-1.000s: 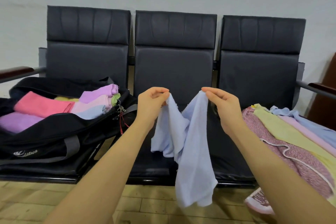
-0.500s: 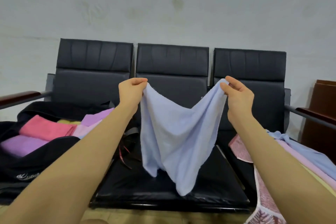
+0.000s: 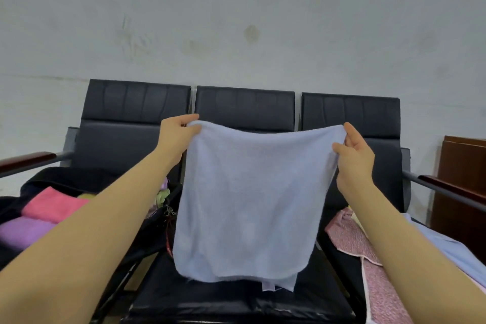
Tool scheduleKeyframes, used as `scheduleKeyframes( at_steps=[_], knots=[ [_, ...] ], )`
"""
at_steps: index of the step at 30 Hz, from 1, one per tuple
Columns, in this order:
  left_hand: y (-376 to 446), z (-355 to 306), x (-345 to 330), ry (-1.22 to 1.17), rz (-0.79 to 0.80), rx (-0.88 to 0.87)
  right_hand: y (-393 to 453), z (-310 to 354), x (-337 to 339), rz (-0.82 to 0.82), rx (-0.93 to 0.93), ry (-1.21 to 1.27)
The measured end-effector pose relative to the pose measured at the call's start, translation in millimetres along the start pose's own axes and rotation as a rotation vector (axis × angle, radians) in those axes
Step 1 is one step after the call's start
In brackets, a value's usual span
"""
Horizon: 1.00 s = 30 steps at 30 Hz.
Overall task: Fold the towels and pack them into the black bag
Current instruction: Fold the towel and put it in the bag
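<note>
A light blue towel (image 3: 249, 200) hangs spread out flat in the air above the middle seat. My left hand (image 3: 177, 137) pinches its top left corner. My right hand (image 3: 353, 158) pinches its top right corner. The towel's top edge sags slightly between the hands. The black bag (image 3: 52, 179) lies open on the left seat, partly hidden by my left forearm. Folded pink (image 3: 52, 204) and purple (image 3: 23, 231) towels lie inside it.
A black three-seat bench (image 3: 244, 105) stands against a pale wall. On the right seat lies a pile of unfolded towels, among them a pink patterned one (image 3: 352, 239) and a light blue one (image 3: 452, 250). A brown wooden cabinet (image 3: 462, 179) stands at far right.
My hands have moved apart and upward, stretching the bunched blue towel into a flat sheet. The camera has tilted up, showing more wall.
</note>
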<state>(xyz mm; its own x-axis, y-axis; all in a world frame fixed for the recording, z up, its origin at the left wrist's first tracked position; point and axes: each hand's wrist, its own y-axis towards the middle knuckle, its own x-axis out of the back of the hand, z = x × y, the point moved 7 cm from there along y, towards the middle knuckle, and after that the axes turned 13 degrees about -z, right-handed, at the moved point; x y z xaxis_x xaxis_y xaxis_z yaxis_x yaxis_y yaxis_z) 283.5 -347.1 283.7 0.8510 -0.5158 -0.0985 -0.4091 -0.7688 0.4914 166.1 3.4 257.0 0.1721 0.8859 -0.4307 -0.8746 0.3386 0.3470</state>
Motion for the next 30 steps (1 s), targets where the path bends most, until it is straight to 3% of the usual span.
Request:
scheduleKeyframes(
  at_steps=[6, 11, 19, 24, 30],
  knots=[
    [-3.9, -0.6, 2.3, 0.245, -0.081, -0.215, -1.7, -8.8, 2.6, 0.050, 0.007, -0.044],
    [-0.6, 18.3, 2.3, -0.020, -0.131, 0.030, -0.7, -1.5, 1.5, 0.096, 0.061, -0.059],
    [-0.2, 33.1, -22.4, -0.079, 0.102, 0.227, 0.8, 3.2, 7.1, 0.027, 0.040, 0.036],
    [-0.2, 39.5, -19.7, -0.069, 0.104, 0.241, 4.9, -12.7, 15.1, -0.085, 0.006, 0.042],
    [-3.1, 33.8, -15.0, -0.089, 0.016, 0.164, 5.9, -24.1, 14.1, -0.072, -0.071, 0.039]
  ],
)
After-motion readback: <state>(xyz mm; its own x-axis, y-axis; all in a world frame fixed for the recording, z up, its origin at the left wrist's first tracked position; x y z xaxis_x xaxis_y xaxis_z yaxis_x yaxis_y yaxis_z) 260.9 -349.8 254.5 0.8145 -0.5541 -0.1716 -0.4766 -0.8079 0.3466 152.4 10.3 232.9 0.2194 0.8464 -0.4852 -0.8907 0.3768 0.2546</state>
